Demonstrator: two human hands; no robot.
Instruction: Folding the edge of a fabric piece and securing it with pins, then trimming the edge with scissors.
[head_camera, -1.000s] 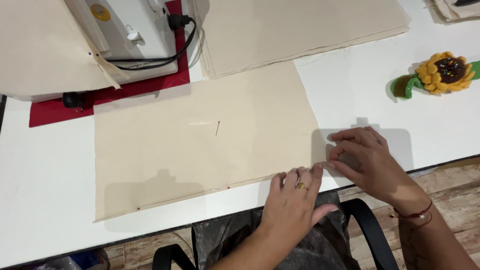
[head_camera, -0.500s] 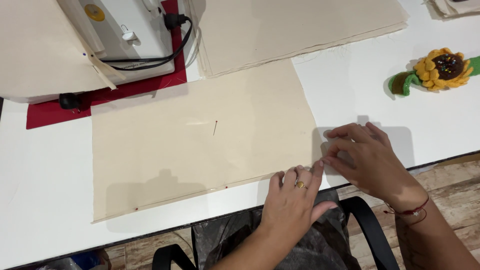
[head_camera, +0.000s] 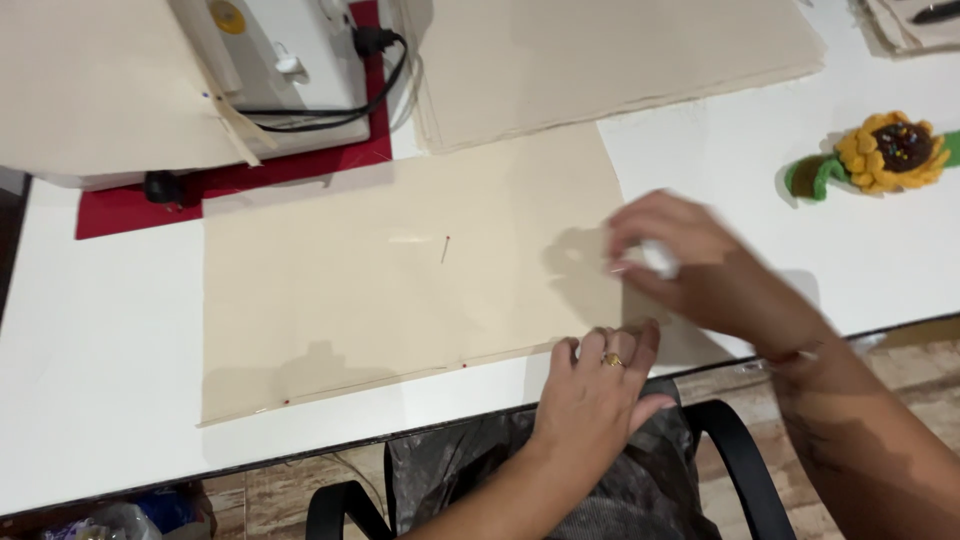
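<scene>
A beige rectangular cloth (head_camera: 400, 290) lies flat on the white table (head_camera: 100, 380). One pin (head_camera: 445, 248) lies loose near the cloth's middle. Red-headed pins (head_camera: 465, 366) sit along its near edge. My left hand (head_camera: 600, 385), with a ring on one finger, presses flat on the cloth's near right edge. My right hand (head_camera: 700, 265) hovers blurred over the right end of the cloth. Something small and white shows at its fingertips, but I cannot make out what it is.
A white sewing machine (head_camera: 290, 60) stands on a red mat (head_camera: 230, 180) at the back left, with a black cable (head_camera: 375, 75). A stack of beige cloth (head_camera: 600, 60) lies behind. A sunflower pincushion (head_camera: 890, 150) sits at the right. A black chair arm (head_camera: 740, 450) is below the table edge.
My right hand has lifted off the cloth's right corner and swung up and left, now blurred with motion. My left hand stays on the near edge.
</scene>
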